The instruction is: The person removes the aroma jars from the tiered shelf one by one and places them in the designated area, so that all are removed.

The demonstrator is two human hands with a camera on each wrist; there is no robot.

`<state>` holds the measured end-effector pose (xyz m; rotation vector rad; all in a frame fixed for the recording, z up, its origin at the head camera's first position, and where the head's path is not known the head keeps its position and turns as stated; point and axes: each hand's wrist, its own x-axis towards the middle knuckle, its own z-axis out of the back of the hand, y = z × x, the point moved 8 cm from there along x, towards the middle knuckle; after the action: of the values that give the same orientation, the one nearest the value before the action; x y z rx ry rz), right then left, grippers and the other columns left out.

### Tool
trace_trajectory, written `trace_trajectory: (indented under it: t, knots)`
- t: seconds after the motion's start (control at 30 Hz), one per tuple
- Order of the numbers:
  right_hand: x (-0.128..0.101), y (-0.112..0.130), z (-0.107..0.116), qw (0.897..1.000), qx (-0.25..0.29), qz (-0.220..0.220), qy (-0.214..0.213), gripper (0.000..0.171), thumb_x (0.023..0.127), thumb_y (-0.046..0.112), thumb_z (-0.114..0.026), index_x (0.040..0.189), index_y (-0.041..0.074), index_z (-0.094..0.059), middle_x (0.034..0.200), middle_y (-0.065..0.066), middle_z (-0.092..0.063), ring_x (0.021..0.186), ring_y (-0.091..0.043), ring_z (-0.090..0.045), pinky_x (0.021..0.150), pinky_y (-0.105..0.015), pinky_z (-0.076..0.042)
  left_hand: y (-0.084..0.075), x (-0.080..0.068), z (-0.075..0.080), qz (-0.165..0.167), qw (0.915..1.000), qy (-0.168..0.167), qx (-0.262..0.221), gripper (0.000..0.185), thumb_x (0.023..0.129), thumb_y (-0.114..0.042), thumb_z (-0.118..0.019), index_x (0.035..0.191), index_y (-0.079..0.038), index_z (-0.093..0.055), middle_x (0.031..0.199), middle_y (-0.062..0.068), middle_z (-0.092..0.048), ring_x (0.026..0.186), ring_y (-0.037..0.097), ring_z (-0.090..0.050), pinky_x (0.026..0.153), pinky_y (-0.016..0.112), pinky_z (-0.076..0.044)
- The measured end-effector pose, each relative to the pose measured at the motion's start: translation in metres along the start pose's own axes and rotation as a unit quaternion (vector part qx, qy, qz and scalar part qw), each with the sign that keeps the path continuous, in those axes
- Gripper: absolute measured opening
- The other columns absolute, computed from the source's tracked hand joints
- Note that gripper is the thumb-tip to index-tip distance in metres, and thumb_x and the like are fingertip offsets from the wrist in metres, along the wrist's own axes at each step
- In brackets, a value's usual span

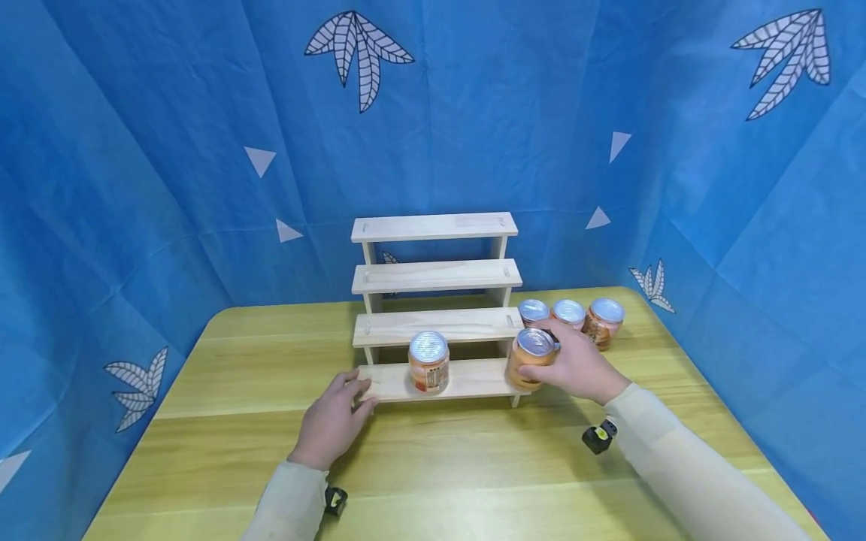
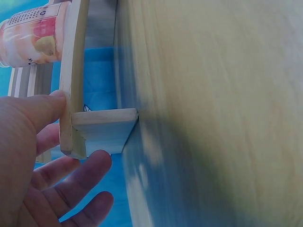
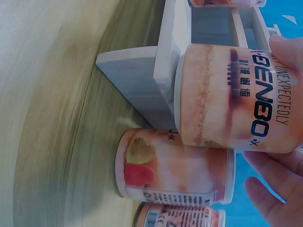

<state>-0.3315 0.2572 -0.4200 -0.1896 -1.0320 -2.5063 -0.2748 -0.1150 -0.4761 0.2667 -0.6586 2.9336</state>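
A four-step wooden shelf (image 1: 436,327) stands on the table. My left hand (image 1: 346,397) rests on the left end of its lowest step (image 2: 71,94), thumb (image 2: 45,106) against the board's edge, the other fingers loosely spread. One orange can (image 1: 428,362) stands upright in the middle of that step. My right hand (image 1: 561,364) grips a second orange can (image 1: 531,358) at the step's right end; in the right wrist view this can (image 3: 236,99) has its base against the step, fingers (image 3: 286,56) wrapped round it.
Three more orange cans (image 1: 568,313) stand in a row on the table just right of the shelf; the nearest (image 3: 175,165) is close under the held one. The upper three steps are bare. Blue cloth walls surround the yellow wooden table (image 1: 460,466).
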Motion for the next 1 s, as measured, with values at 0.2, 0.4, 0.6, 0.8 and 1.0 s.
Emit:
trace_trajectory:
  t: [0.2,0.4,0.6,0.8,1.0]
  knots:
    - [-0.007,-0.007,0.006,1.000,0.001,-0.010,-0.006,0.068,0.077,0.042,-0.088,0.128,0.010,-0.056,0.121,-0.012,-0.066,0.110,-0.032,-0.065,0.091,-0.053,-0.053,-0.001,0.000,0.000,-0.005,1.0000,-0.004,0.000,0.044,0.095,-0.036,-0.071,0.130,-0.009,-0.068,0.143,0.014,-0.055,0.121,0.035,-0.062,0.092,0.051,-0.055]
    - [-0.014,-0.016,0.012,1.000,-0.012,-0.016,-0.012,0.073,0.077,0.043,-0.088,0.129,0.005,-0.054,0.124,-0.016,-0.064,0.110,-0.034,-0.064,0.089,-0.052,-0.054,0.000,0.001,-0.001,-0.006,1.0000,-0.001,-0.002,0.044,0.095,-0.036,-0.071,0.130,-0.010,-0.068,0.143,0.015,-0.055,0.121,0.035,-0.061,0.092,0.052,-0.056]
    - [-0.016,-0.022,0.017,1.000,-0.009,-0.010,-0.016,0.069,0.077,0.041,-0.088,0.126,0.004,-0.055,0.121,-0.014,-0.064,0.106,-0.031,-0.065,0.087,-0.049,-0.055,0.000,0.000,0.000,-0.007,1.0000,-0.001,-0.002,0.044,0.095,-0.036,-0.071,0.130,-0.009,-0.068,0.143,0.015,-0.056,0.121,0.037,-0.061,0.092,0.053,-0.055]
    - [-0.018,-0.026,0.021,1.000,-0.014,-0.010,-0.014,0.069,0.078,0.039,-0.088,0.126,0.002,-0.054,0.120,-0.017,-0.064,0.105,-0.032,-0.065,0.086,-0.049,-0.055,0.000,0.000,0.002,-0.006,1.0000,-0.004,0.001,0.043,0.095,-0.034,-0.071,0.130,-0.009,-0.068,0.143,0.015,-0.056,0.120,0.036,-0.062,0.091,0.052,-0.056]
    - [-0.019,-0.032,0.025,0.999,-0.019,-0.021,-0.016,0.070,0.078,0.036,-0.089,0.127,0.001,-0.053,0.122,-0.019,-0.062,0.108,-0.034,-0.064,0.088,-0.051,-0.054,-0.001,0.000,0.001,-0.009,0.9999,-0.008,0.001,0.042,0.095,-0.034,-0.072,0.128,-0.009,-0.069,0.141,0.015,-0.057,0.119,0.036,-0.062,0.090,0.052,-0.056]
